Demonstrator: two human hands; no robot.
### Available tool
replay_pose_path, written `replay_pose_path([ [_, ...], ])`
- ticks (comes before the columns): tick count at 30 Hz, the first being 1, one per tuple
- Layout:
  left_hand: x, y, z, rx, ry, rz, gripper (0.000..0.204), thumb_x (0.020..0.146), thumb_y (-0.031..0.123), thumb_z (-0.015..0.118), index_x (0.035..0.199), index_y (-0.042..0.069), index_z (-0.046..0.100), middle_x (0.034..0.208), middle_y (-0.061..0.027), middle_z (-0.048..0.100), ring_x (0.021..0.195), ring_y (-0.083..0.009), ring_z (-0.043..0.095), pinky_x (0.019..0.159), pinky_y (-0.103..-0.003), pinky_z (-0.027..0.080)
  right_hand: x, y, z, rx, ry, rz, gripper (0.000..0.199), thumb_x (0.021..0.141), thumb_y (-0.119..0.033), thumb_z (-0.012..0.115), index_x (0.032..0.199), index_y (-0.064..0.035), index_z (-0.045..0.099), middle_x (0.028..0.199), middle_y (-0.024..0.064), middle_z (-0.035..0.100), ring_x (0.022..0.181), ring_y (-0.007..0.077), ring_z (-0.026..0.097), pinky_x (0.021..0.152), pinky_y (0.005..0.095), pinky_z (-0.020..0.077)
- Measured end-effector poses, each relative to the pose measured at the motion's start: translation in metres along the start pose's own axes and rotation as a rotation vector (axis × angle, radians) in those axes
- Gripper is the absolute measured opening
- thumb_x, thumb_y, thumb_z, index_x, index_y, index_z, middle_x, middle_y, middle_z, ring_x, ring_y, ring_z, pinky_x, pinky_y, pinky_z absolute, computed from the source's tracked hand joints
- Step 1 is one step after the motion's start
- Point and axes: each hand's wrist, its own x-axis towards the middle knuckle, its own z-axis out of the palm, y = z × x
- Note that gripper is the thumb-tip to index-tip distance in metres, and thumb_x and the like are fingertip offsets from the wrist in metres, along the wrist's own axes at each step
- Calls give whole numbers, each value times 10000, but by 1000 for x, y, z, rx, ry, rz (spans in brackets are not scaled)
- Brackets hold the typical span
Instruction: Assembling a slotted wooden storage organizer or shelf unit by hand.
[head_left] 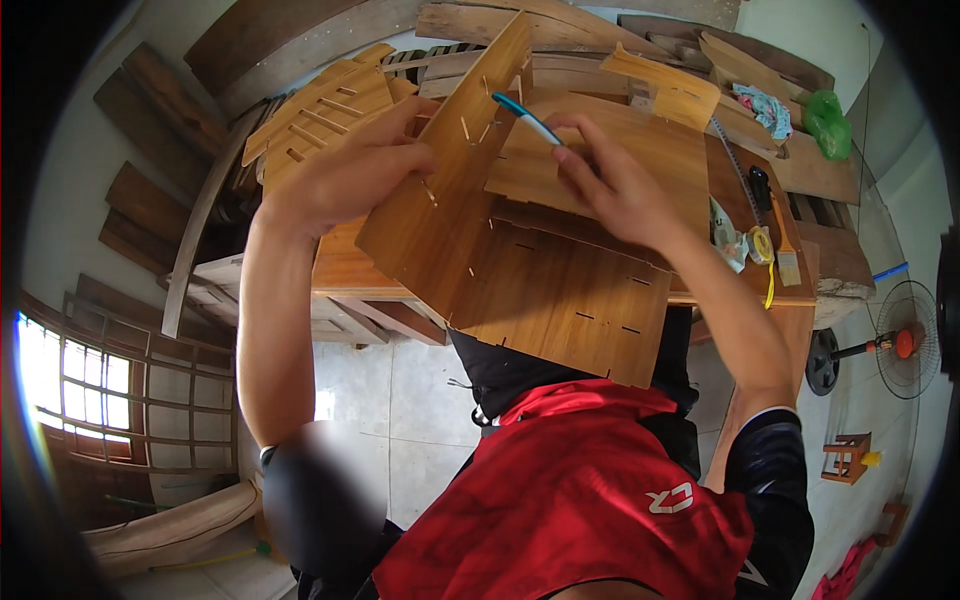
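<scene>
My left hand is closed on the edge of an upright slotted wooden panel, thumb on its inner side. In my right hand is a slim teal-and-white pen-like tool, its teal end pointing toward the panel's slots; whether it touches the wood I cannot tell. The upright panel joins a lower slotted board, which reaches from the table edge toward my lap. Behind my right hand lies another flat wooden panel. Small light pegs or tabs show in several slots of the upright panel.
A slatted wooden piece lies at the left of the table. At the right are a tape measure, a brush, a black-handled tool and a green plastic bag. A fan stands farther right.
</scene>
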Motion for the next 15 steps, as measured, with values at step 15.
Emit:
replay_pose_path([
  [15, 3, -59, 90, -649, 270, 352, 351, 1016, 191, 671, 1299, -9, 619, 1066, -39, 718, 942, -50, 618, 787, -241, 515, -53, -25, 89, 932, 241, 182, 461, 1082, -216, 534, 1515, -94, 431, 766, 90, 661, 475, 105, 548, 446, 245, 397],
])
